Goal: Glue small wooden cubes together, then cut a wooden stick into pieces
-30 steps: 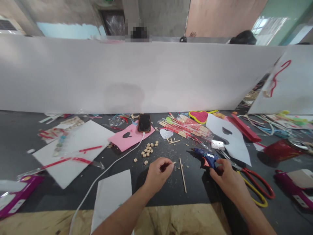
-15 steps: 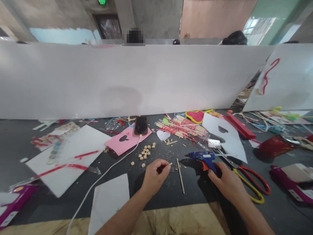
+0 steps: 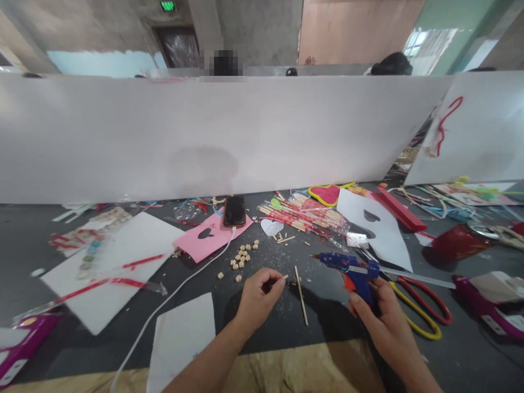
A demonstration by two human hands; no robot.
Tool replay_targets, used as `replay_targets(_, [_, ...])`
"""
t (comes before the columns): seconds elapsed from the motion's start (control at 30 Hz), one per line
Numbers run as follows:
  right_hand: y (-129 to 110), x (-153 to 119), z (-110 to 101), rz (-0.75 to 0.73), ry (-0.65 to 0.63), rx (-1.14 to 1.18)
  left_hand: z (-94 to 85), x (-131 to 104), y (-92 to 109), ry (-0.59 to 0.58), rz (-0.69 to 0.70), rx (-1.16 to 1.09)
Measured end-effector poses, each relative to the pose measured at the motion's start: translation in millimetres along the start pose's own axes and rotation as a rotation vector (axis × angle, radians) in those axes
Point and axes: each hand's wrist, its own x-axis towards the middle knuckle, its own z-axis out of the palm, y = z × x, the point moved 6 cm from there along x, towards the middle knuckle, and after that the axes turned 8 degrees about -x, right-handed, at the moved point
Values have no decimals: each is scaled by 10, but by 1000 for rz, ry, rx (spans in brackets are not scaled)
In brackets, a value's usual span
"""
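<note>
My right hand (image 3: 382, 314) is wrapped round the handle of a blue glue gun (image 3: 352, 267) with an orange trigger. Its nozzle points left, and a clear glue stick (image 3: 417, 277) juts from its back. Between thumb and forefinger my left hand (image 3: 262, 295) pinches a short piece of wooden stick (image 3: 285, 277). A longer wooden stick (image 3: 301, 296) lies on the dark table between my hands. Beyond the left hand sits a cluster of small pale wooden pieces (image 3: 241, 256). Tiny cut stick bits (image 3: 282, 238) lie near a white heart-shaped paper (image 3: 271, 227).
A phone (image 3: 234, 210) with a white cable rests on pink paper (image 3: 196, 236). Wrapped chopsticks (image 3: 307, 213) lie behind. Scissors (image 3: 429, 311) and a red can (image 3: 462, 243) are at right. A white board (image 3: 245, 131) stands across the back, with people's heads behind it.
My right hand has lifted the glue gun off the table and brought it slightly right. The left hand keeps its pinch, almost in the same place.
</note>
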Motion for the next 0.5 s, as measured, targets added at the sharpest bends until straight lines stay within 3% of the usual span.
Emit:
replay_targets(0.27, [-116, -61, 87, -29, -87, 277, -10, -6, 10, -4, 11, 4])
replay_targets(0.5, [-66, -129, 129, 95, -112, 547, -9, -1, 22, -8, 14, 8])
